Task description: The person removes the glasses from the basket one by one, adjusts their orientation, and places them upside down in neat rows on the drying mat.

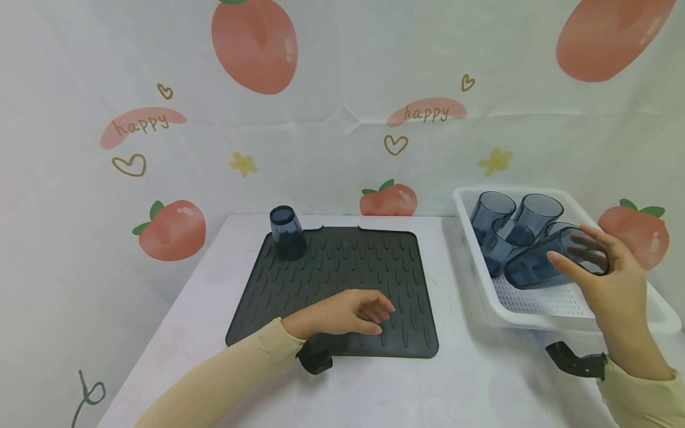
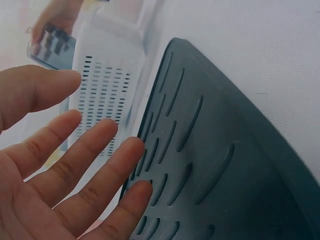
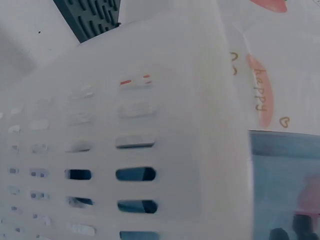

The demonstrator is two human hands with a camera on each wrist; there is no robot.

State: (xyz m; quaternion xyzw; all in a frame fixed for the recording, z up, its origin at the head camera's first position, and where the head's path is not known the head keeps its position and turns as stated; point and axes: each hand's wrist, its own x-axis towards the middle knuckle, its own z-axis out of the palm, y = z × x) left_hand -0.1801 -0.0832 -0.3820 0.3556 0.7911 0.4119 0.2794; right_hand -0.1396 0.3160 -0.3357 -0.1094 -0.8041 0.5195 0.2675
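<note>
Over the white basket, the right hand pinches a tilted blue glass, near other glasses. The left hand hovers above the black mat, fingers loosely spread.

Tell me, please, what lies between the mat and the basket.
Only a bare strip of white table lies between the mat and the basket; the head view shows it.

Head view. Pale backdrop across upper frame, creased near upper centre. Printed peaches: large along top edge, smaller at mid-left, centre and right. Gold hearts, yellow flowers, "happy" lettering between. Dark green scribble, lower left. White tabletop, bottom centre. Light soft, diffuse.
</note>
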